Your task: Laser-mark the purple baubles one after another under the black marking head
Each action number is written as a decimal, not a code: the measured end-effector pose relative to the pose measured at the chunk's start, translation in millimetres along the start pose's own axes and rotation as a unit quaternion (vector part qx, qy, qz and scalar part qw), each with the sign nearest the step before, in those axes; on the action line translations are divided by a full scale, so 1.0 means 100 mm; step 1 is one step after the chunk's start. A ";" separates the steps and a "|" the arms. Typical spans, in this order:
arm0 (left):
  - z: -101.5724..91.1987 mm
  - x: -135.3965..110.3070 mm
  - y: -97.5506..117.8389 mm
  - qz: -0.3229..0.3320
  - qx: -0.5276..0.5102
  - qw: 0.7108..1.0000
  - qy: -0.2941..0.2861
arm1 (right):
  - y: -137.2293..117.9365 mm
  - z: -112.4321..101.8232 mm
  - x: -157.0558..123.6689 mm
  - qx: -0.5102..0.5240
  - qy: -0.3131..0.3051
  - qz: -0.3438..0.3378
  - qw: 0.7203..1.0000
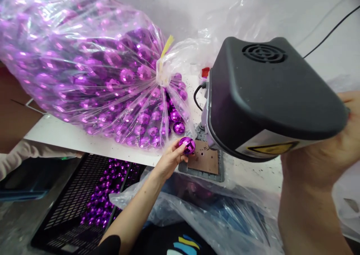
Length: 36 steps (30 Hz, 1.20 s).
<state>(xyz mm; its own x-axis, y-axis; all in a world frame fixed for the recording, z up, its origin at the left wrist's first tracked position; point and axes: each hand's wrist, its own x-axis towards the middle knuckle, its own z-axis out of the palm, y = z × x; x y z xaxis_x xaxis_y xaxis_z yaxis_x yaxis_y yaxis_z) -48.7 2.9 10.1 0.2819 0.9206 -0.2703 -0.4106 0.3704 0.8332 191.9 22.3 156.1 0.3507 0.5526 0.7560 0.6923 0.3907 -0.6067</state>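
Between the thumb and fingers of my left hand (176,155) is a shiny purple faceted ball ornament (187,145). It is just above a brown plate (204,161) with a small hole, on the grey base of a machine. The machine's black housing (270,90), with a round vent on top and a yellow warning label, rises over the base's right side. My right hand (332,150) is raised against the housing's right side. Its fingers are hidden by the housing, so I cannot see what it holds.
A big clear bag (84,71) of purple balls, tied with yellow, lies on the white table (84,137). Loose balls (179,128) lie near its neck. Below left stands a black crate (62,202) of purple balls. Clear plastic (213,213) hangs in front; another person's sleeve (30,153) shows left.
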 end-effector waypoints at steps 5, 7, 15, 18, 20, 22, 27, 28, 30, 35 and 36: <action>0.08 0.05 -0.19 0.105 0.246 0.963 0.020 | 0.00 0.01 -0.01 0.002 -0.008 -0.001 1.000; 0.10 0.08 -0.28 0.143 0.323 0.935 0.033 | -0.02 0.02 -0.01 0.010 -0.006 -0.005 1.000; 0.12 0.20 -0.43 0.197 0.407 0.891 0.039 | -0.07 0.02 -0.01 0.015 -0.016 -0.023 0.999; 0.12 0.18 -0.40 0.212 0.454 0.865 0.028 | -0.06 0.00 -0.02 -0.005 -0.020 -0.043 0.999; 0.13 0.15 -0.39 0.227 0.492 0.840 0.011 | -0.06 0.00 -0.02 -0.011 -0.013 -0.044 0.999; 0.14 0.11 -0.39 0.246 0.526 0.814 -0.010 | -0.07 0.01 -0.01 -0.018 -0.010 -0.039 0.999; 0.25 0.10 -0.43 0.268 0.577 0.771 -0.020 | -0.09 0.01 -0.01 -0.005 -0.012 -0.028 1.000; 0.27 0.11 -0.44 0.262 0.581 0.771 -0.013 | -0.09 0.01 -0.01 -0.002 -0.012 -0.026 1.000; 0.31 0.15 -0.47 0.243 0.577 0.780 0.010 | -0.09 0.01 -0.01 0.005 -0.012 -0.022 1.000; 0.32 0.19 -0.51 0.223 0.537 0.813 0.008 | -0.06 0.01 -0.01 0.026 -0.012 -0.024 0.999; 0.32 0.19 -0.51 0.223 0.536 0.815 -0.002 | -0.05 0.01 -0.01 0.029 -0.012 -0.023 0.999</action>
<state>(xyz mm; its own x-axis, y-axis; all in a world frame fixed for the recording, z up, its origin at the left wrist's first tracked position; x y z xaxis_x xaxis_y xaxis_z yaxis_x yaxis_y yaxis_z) 5.3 -2.6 -22.4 0.3151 0.9331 0.1733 0.5188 -0.3223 0.7918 187.0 20.9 158.4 0.3037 0.5501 0.7779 0.6695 0.4577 -0.5850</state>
